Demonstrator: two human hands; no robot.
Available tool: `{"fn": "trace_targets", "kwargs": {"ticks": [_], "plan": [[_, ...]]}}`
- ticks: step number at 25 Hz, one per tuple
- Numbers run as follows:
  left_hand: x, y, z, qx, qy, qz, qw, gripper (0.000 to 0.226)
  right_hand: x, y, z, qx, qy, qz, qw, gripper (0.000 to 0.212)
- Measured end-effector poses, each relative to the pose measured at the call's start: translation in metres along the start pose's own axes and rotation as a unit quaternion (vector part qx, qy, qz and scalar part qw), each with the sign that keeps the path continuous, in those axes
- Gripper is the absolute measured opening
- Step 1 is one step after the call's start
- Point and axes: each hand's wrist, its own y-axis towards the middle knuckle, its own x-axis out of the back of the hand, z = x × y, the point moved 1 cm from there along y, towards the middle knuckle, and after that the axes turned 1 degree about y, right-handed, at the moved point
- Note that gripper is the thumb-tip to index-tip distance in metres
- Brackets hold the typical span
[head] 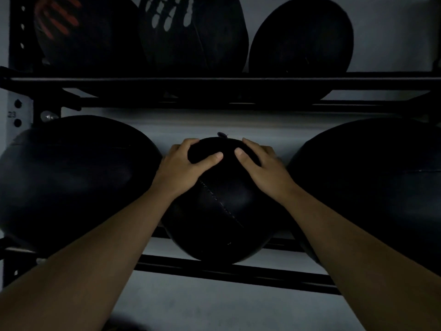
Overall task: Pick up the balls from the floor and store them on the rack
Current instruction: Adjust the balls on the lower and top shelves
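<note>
A black stitched medicine ball [222,211] rests in the middle of the lower tier of a black metal rack [214,273]. My left hand [183,166] lies on its upper left and my right hand [260,163] on its upper right, fingers spread and pressed on the ball. A large black ball [71,177] sits to its left on the same tier and another large black ball [372,187] to its right. Both neighbours are close to my wrists.
The upper rail [214,82] of the rack carries three more dark balls: one with red markings [78,32], one with white markings [191,32] and a plain one [303,39]. A pale wall lies behind. The scene is dim.
</note>
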Motion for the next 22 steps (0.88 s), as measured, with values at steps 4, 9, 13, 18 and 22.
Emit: {"fn": "trace_targets", "kwargs": {"ticks": [4,9,13,18,22], "plan": [[0.012,0.020,0.001,0.005,-0.039,0.034,0.999,0.072,-0.007,0.018,0.015,-0.037,-0.098,0.029,0.994,0.071],[0.000,0.012,0.002,0.010,-0.036,0.002,0.999,0.092,0.005,0.050,0.024,-0.090,-0.105,0.081,0.987,0.071],[-0.008,-0.032,0.021,-0.037,-0.019,-0.033,0.999,0.105,0.002,0.035,0.024,-0.084,-0.070,0.029,0.994,0.066],[0.005,-0.002,0.008,-0.029,-0.024,0.017,0.999,0.098,-0.020,-0.038,0.016,0.025,-0.073,-0.097,0.992,0.065],[0.008,0.011,-0.005,0.002,-0.060,0.014,0.998,0.091,-0.016,-0.022,0.023,-0.012,-0.107,-0.083,0.991,0.064]]}}
